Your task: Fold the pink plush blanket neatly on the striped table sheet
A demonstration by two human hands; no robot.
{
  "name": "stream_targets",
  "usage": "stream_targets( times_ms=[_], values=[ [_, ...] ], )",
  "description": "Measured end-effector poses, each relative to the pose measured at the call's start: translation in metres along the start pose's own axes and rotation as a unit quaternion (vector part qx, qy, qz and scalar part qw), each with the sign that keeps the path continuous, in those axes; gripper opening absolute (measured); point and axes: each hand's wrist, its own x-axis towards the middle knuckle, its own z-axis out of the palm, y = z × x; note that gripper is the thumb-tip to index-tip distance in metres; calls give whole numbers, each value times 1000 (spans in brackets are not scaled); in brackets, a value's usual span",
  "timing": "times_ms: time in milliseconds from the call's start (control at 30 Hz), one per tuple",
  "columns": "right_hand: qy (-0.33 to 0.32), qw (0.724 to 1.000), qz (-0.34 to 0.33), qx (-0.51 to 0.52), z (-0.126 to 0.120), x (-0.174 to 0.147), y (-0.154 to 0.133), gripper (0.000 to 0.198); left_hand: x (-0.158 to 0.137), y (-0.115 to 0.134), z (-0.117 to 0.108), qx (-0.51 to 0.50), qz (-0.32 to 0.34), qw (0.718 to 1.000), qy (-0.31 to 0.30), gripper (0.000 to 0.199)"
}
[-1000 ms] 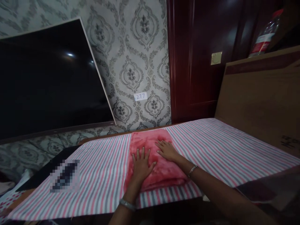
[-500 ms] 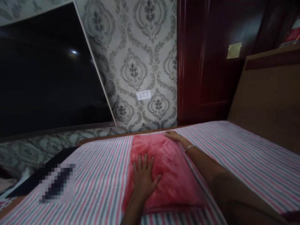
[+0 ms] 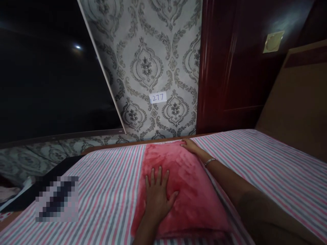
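Observation:
A pink plush blanket (image 3: 189, 180), folded into a rectangle, lies on the striped sheet. My left hand (image 3: 157, 197) rests flat on its left half, palm down with the fingers spread. At the far right corner of the blanket is my right hand (image 3: 189, 145), its fingers bent around the edge and closed on the cloth. A silver bracelet (image 3: 209, 161) circles my right wrist. The blanket's near edge shows stacked layers.
The pink, grey and white striped sheet (image 3: 102, 190) spreads to both sides. A large dark screen (image 3: 51, 78) stands at the left. Behind are a patterned wall with a paper marked 277 (image 3: 157, 97) and a dark red panel (image 3: 235, 68). A brown board (image 3: 298, 102) stands right.
The view has shifted slightly. My right hand's fingers have curled more around the blanket's far corner. My left hand stays flat in the same place.

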Motion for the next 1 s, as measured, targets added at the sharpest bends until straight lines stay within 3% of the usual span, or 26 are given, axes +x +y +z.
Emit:
stream_targets(
  times_ms=[100,200,333,500,633,767,867,1000],
  values=[
    [25,999,-35,-32,-6,-11,-19,51,1,2,-3,-7,-4,1000,-17,76],
    [8,993,-78,-89,0,-27,-35,50,2,4,-8,-12,-11,999,-34,76],
    [-15,992,-40,-119,8,-36,-39,42,2,5,-11,-17,-15,999,-40,76],
    [8,993,-16,-118,-2,-13,-34,31,2,5,-11,-17,-12,999,-37,77],
    [28,993,-9,-113,-2,2,-31,34,1,5,-10,-25,-12,999,-37,76],
    [-25,994,2,-104,10,4,-26,30,-1,4,-8,-30,-14,999,-36,77],
    [-38,994,4,-105,8,4,-27,33,-1,3,-6,-25,-13,999,-30,78],
    [0,994,-17,-107,1,-13,-39,48,0,3,-6,-19,-14,999,-23,78]
  ],
)
